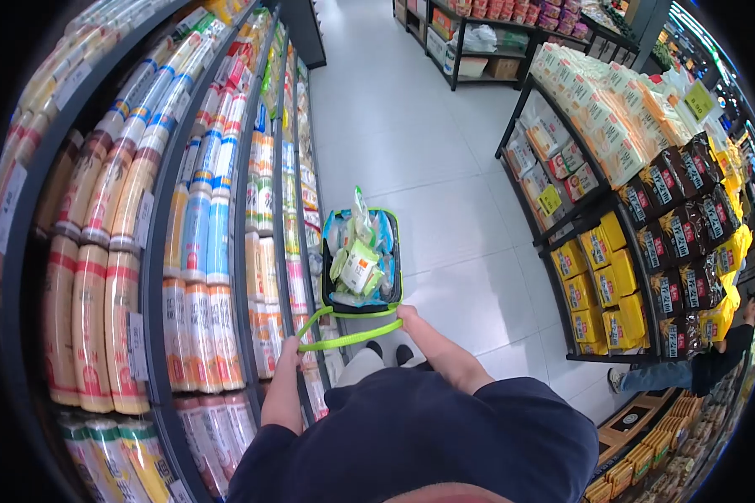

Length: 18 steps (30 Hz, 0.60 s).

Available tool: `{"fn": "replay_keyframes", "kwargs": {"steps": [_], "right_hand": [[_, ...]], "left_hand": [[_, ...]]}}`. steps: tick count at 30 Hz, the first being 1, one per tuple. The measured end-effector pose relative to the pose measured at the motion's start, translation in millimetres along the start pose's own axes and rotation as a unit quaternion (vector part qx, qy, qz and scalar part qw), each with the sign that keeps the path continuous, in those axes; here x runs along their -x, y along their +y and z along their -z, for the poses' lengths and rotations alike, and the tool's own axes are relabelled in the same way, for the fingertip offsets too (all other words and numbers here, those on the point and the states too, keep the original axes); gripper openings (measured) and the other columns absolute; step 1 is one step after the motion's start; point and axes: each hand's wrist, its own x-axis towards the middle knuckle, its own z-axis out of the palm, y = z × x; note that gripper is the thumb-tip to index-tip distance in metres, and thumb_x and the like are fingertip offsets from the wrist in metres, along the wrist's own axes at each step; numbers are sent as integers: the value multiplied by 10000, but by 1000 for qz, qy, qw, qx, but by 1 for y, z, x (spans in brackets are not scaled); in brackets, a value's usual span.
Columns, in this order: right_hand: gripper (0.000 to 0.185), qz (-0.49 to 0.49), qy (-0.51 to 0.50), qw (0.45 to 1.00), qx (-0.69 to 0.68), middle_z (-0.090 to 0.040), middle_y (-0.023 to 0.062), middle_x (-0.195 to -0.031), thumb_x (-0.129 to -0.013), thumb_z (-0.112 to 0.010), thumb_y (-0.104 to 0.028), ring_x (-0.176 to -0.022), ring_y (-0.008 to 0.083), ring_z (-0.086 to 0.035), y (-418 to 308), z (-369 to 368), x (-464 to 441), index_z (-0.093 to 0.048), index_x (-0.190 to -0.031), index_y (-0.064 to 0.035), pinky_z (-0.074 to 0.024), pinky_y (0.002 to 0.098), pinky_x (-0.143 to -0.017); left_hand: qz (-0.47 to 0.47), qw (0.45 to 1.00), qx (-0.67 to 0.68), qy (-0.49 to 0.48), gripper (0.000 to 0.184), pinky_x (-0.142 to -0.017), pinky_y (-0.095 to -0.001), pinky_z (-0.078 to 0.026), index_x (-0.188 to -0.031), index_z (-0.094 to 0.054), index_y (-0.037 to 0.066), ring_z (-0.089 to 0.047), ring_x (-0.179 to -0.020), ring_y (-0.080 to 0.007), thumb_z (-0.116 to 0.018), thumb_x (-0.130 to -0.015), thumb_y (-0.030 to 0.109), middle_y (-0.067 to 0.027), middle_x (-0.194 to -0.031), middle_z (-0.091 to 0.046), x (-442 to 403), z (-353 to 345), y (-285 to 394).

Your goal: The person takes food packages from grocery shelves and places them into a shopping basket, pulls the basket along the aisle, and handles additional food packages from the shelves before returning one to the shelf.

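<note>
Basket (398, 283), rectangular black plastic, ahead of left hand (291, 349) and right hand (406, 315) | hands apart, each gripping lime-green plastic handle (344, 341) | basket: 1; hands: 2

This is a grocery shop. Price tags (137, 346) edge shelves (156, 281) of packaged food (195, 230), near a shopping basket (398, 272).

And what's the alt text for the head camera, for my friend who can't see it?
A person's left hand and right hand hold the green handle of a dark basket filled with packages in a shop aisle. Long packs line the left; yellow packets are at right.
</note>
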Motion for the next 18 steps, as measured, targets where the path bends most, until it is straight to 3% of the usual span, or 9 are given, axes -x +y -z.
{"fn": "replay_keyframes", "kwargs": {"steps": [6,8,10,14,15,18], "right_hand": [[110,20,-16,999,-28,-507,127,-703,-749,-476,-45,-547,214,-477,-43,-25,-56,-543,-792,31,-394,394,-458],[267,1,-36,995,-91,-587,173,-859,-732,-523,-107,-757,267,-596,-57,-37,-67,-564,-915,82,-475,426,-593],[275,22,-29,997,-66,-584,177,-860,-735,-520,-111,-739,270,-591,-70,-45,-71,-556,-923,87,-468,424,-581],[279,27,22,998,-58,-571,175,-830,-743,-509,-107,-687,274,-568,-76,-65,-91,-536,-940,89,-446,412,-542],[114,-3,40,997,-66,-481,103,-666,-771,-434,-59,-521,196,-457,-106,-64,-36,-502,-814,22,-366,372,-441],[125,-33,36,996,-69,-488,122,-707,-769,-446,-58,-563,219,-483,-132,-74,8,-505,-827,36,-387,387,-461]], "left_hand": [[5,1000,-1,28,108,-387,-278,-432,-826,-417,18,-456,-473,-173,-384,-732,-23,-54,-660,-406,-22,-43,60],[0,1000,-6,27,110,-389,-278,-437,-835,-418,14,-460,-470,-175,-387,-735,-18,-59,-666,-417,-50,-47,78],[6,1000,-14,6,142,-369,-306,-404,-891,-466,-7,-490,-510,-177,-391,-781,41,-79,-686,-446,-75,-50,97],[-22,997,-65,20,217,-383,-346,-424,-946,-474,-57,-523,-530,-223,-402,-766,41,-118,-719,-484,-91,-70,134],[-40,988,-142,38,242,-395,-365,-431,-958,-482,-76,-541,-550,-250,-410,-763,48,-137,-731,-506,-93,-76,146],[-59,962,-256,77,272,-439,-395,-449,-959,-506,-104,-580,-615,-303,-418,-758,56,-184,-759,-548,-95,-94,177]]}}
